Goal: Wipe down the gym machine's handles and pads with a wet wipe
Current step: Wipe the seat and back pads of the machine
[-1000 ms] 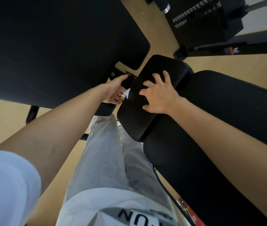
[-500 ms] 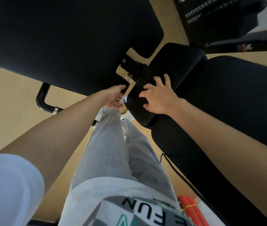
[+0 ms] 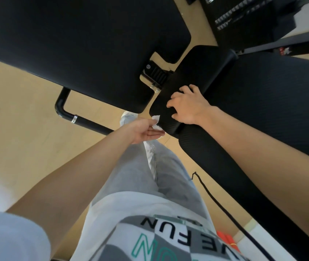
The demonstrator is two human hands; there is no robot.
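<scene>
The wet wipe (image 3: 156, 118) sat bunched at the fingertips of the left hand (image 3: 145, 131), against the lower left edge of the small black pad (image 3: 204, 72). That hand's grip was wide: the palm faced up and the fingers lay nearly straight, with white folds of the wipe showing above and below them. Whether the thumb pinned the wipe could not be told.

The right hand (image 3: 188, 107) rested on top of the same pad. Its grip was also loose and held nothing, with the fingers spread, bent at the knuckles and set tip-down on the ribbed surface.

The small pad lay between two larger ones: a broad flat pad (image 3: 83, 44) up and to the left, and a long ribbed pad (image 3: 274, 113) to the right, under the right forearm. A black hinge bracket (image 3: 156, 73) sat just beside the small pad's upper left side. A bent black frame tube (image 3: 68, 114) ran beneath the broad pad over the tan floor (image 3: 18, 102). A thin black cord (image 3: 215, 200) trailed along the long pad's lower edge. The person's grey trousers (image 3: 149, 178) and printed white shirt (image 3: 123, 219) filled the lower middle.
</scene>
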